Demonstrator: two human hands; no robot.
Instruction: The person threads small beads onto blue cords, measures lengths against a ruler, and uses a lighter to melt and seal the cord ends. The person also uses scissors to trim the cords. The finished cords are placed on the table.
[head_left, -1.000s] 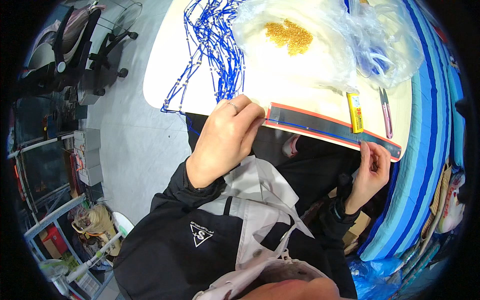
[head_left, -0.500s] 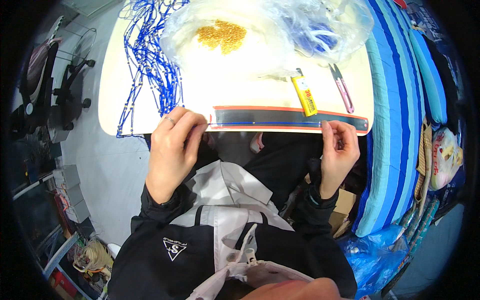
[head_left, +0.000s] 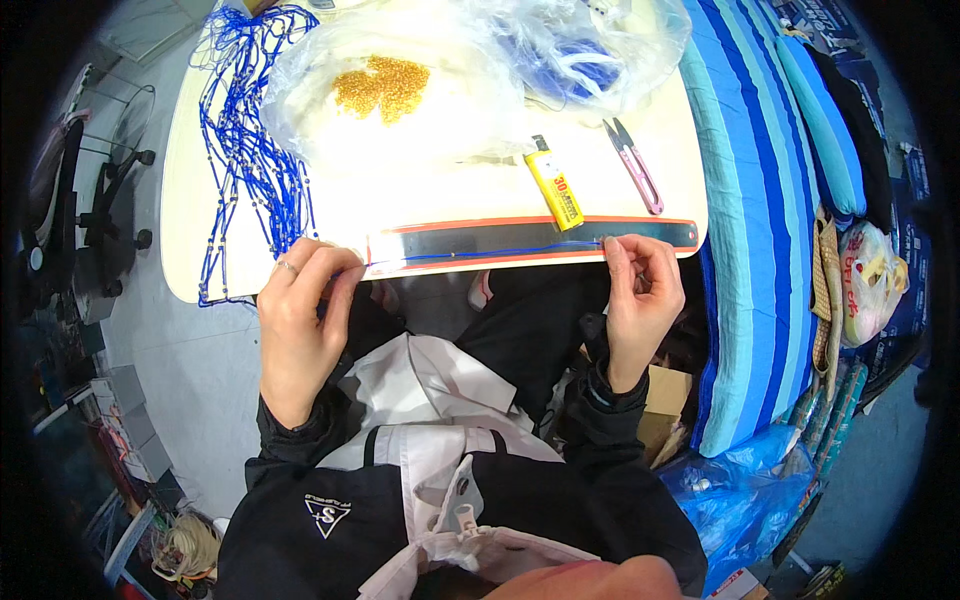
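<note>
Left hand (head_left: pixel 300 325) closed in fingertip pinch on thin blue cord with small gold bead (head_left: pixel 505 251), at left end of long dark ruler with red edging (head_left: pixel 470 238). Right hand (head_left: pixel 643 300) pinching same cord toward ruler's right end. Cord runs left-right between hands, long axis nearly along ruler, left end slanting slightly toward body; bead nearer left hand. Whether cord touches ruler: cannot tell. Yellow lighter (head_left: pixel 556 192) just beyond ruler; pink-handled metal snips (head_left: pixel 642 178) beyond ruler's right part; tangled blue beaded cords (head_left: pixel 262 150) beyond its left end.
</note>
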